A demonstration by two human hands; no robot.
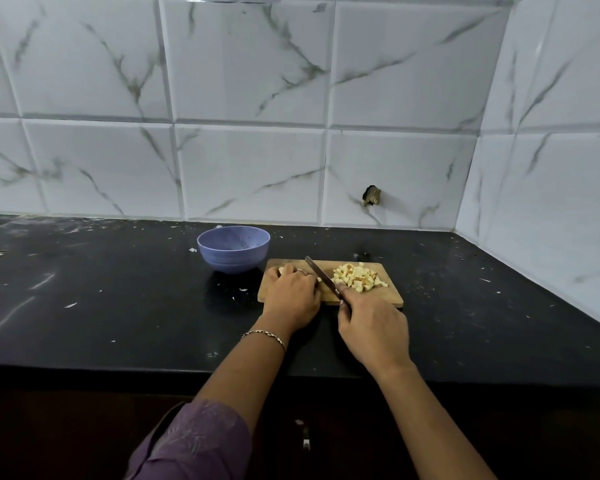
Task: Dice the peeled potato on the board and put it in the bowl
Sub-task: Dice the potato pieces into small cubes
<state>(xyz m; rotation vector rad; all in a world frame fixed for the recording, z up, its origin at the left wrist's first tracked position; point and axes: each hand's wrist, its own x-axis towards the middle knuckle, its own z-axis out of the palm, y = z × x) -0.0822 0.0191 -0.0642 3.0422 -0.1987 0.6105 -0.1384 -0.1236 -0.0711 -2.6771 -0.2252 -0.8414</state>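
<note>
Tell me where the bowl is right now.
In the head view, the blue bowl stands on the black counter, at the far left corner of the cutting board, beyond the left hand.

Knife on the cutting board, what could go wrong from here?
1. The knife blade sits right beside the left hand, which covers the small potato piece; a slip could nick a fingertip.
2. The diced pile lies toward the right end of the board, so cubes might get pushed onto the gritty counter.
3. The bowl stands off the board to the left, so cubes may drop during the transfer.
</note>
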